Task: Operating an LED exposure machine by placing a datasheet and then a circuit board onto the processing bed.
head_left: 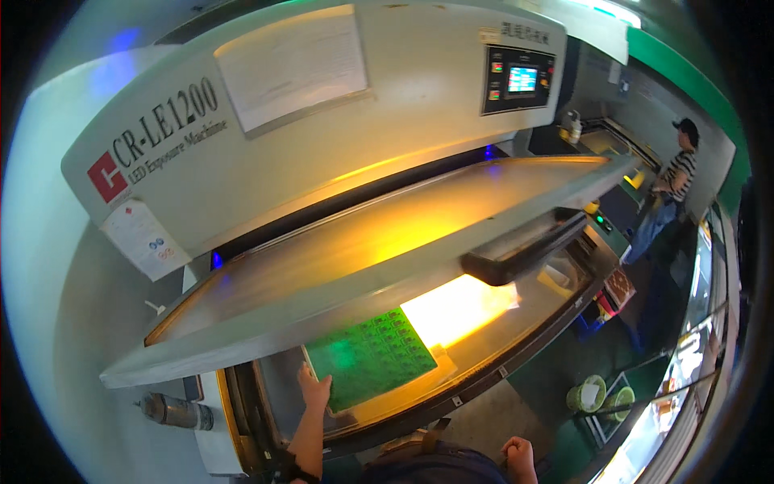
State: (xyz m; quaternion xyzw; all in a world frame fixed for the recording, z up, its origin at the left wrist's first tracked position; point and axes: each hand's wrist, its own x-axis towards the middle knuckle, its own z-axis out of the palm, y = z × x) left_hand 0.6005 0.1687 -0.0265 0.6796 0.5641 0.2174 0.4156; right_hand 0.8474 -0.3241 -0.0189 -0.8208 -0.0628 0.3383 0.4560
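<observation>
A green printed circuit board panel lies on the machine's bed, under the raised lid. At its left edge is my left hand, the thumb over the panel's face and the fingers along the edge, partly hidden. My right hand is curled into a fist near my body at the lower edge, away from the bed, with nothing visible in it. A bright white-yellow glowing area lies just right of the panel.
The tilted lid has a black handle and overhangs the bed. A control panel is on the machine's upper right. A dark bottle stands left; green baskets stand on the floor. Another person stands far right.
</observation>
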